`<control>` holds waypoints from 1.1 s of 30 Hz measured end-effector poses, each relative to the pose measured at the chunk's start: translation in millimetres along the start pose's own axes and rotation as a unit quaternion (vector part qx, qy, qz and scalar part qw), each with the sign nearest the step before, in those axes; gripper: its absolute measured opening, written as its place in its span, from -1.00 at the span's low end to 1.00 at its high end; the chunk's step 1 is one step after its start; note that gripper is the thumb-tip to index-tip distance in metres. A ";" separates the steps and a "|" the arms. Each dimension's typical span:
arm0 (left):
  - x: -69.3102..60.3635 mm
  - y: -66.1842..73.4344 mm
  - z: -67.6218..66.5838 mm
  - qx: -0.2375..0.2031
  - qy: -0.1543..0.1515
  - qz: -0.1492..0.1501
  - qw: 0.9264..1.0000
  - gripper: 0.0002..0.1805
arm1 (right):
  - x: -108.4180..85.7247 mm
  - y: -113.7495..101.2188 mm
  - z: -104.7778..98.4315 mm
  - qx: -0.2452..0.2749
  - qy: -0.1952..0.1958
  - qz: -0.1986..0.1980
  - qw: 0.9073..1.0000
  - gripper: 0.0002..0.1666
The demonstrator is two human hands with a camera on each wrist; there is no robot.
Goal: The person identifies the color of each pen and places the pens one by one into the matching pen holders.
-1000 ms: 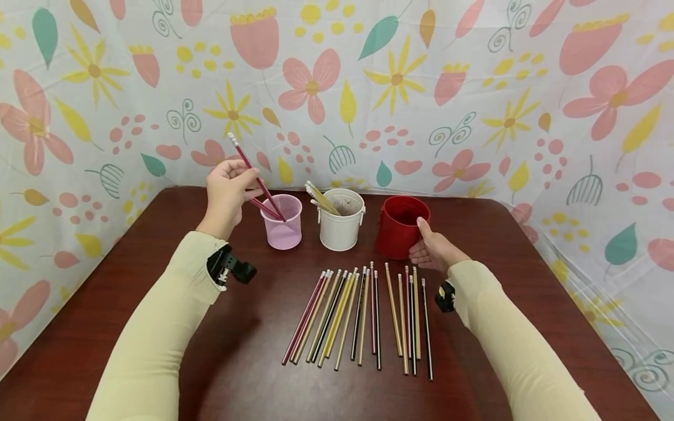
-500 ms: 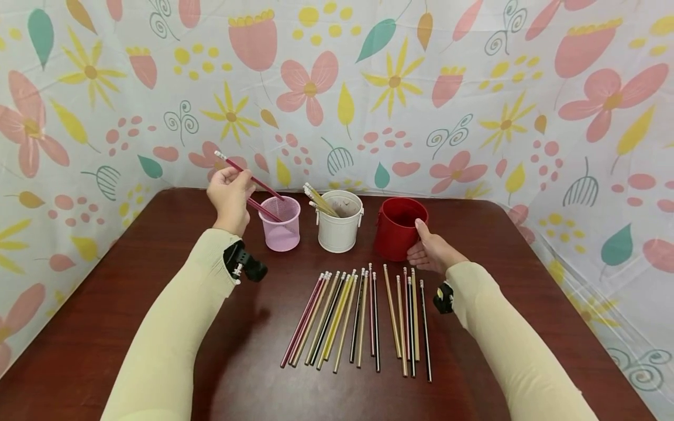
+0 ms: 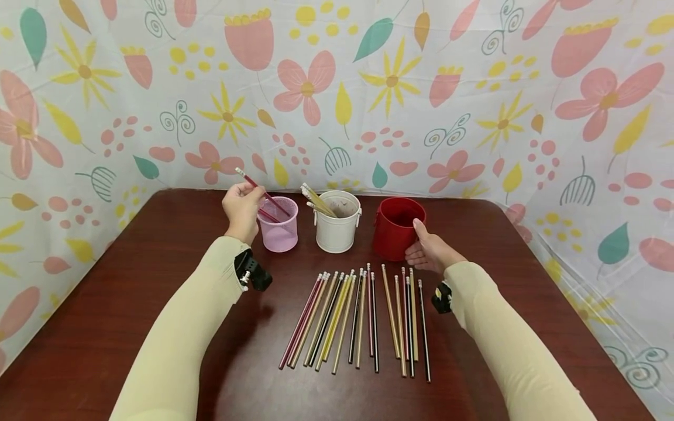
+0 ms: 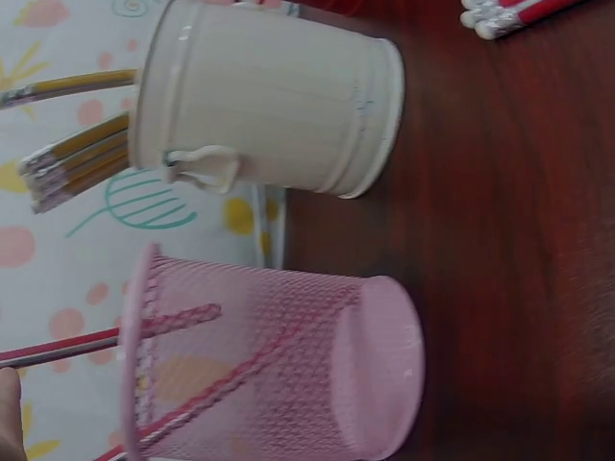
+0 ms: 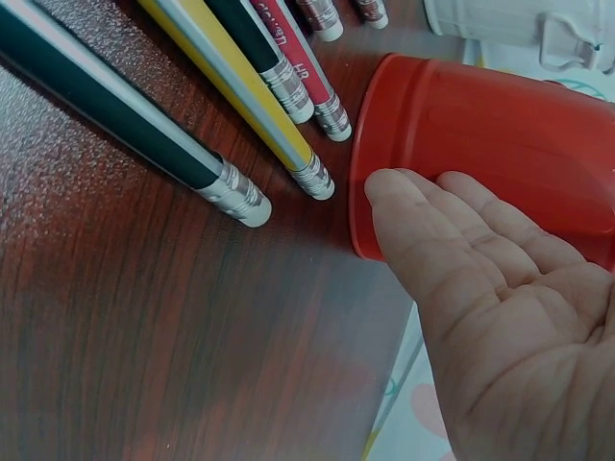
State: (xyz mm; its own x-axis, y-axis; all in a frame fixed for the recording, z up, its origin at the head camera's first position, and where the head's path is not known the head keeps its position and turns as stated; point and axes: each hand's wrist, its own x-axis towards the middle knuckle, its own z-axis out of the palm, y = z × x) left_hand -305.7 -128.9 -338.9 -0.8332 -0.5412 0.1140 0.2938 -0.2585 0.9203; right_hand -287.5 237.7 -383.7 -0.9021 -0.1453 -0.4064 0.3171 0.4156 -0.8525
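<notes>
On a dark red-brown table (image 3: 105,304), a person's pale yellow sleeves (image 3: 168,333) reach in from 7 and 5 o'clock. Between them, at 12 o'clock, loose pencils (image 3: 334,318) in dark red, gold, yellow and black lie in two groups, their white erasers pointing away. Beyond these, at 1 o'clock, the right hand (image 3: 429,250) rests with fingers extended along the side of an upright red bucket (image 3: 392,237), the thumb at its rim. A white bucket (image 3: 337,237) stands at 12 o'clock, with several yellow pencils (image 3: 318,200) leaning out toward 11. At 11 o'clock, the left hand (image 3: 243,209) pinches a dark red pencil (image 3: 274,202) between thumb and fingers; its eraser end slants up toward 10, and its lower end is inside an upright pink mesh cup (image 3: 280,238), above the base. A second red pencil (image 3: 267,214) leans in that cup, its top hidden behind the hand. Farthest back hangs a white cloth (image 3: 368,158) printed with flowers and leaves.
</notes>
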 end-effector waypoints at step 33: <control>18.0 -16.4 -40.3 0.133 -0.035 -0.101 0.985 -0.84 | -0.7 -0.2 0.9 0.005 0.002 -0.003 1.000 0.12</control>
State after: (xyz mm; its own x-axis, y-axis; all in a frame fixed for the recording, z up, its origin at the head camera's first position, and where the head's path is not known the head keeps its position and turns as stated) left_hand -306.7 -166.6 -367.0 -0.8951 -0.4411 -0.0647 -0.0065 -0.1321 0.9912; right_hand -286.7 236.9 -383.5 -0.9051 -0.1434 -0.4004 0.3151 0.4061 -0.8578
